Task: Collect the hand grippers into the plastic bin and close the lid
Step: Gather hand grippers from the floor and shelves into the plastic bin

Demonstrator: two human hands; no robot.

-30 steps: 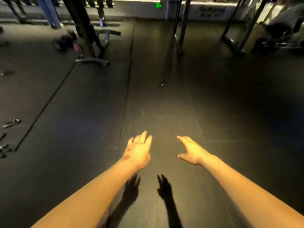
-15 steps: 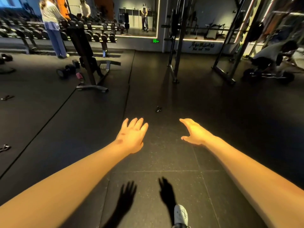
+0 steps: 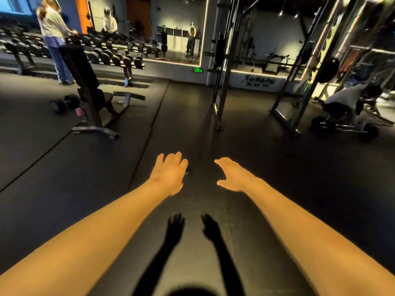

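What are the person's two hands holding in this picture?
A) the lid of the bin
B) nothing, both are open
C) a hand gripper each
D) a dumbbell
B: the left hand and the right hand stretch forward over the floor with straight fingers and nothing in them.

Black rubber floor matting (image 3: 85,189): uniform matte black, ruled by thin darker seam lines. Flat wall panel (image 3: 82,11): solid orange, next to a blue wall section (image 3: 12,3). Small glowing exit sign (image 3: 198,70): bright green. Round-headed rack dumbbells (image 3: 111,56): black. Padded incline bench (image 3: 80,67): black pad, grey metal base. Small block (image 3: 80,112) beside the bench base: pink. Standing person's loose top (image 3: 53,26): pale, mottled print; trousers blue. Script lettering (image 3: 259,82) on the pale wall base: black. Left hand (image 3: 170,174) and right hand (image 3: 233,176): warm orange-yellow cast.
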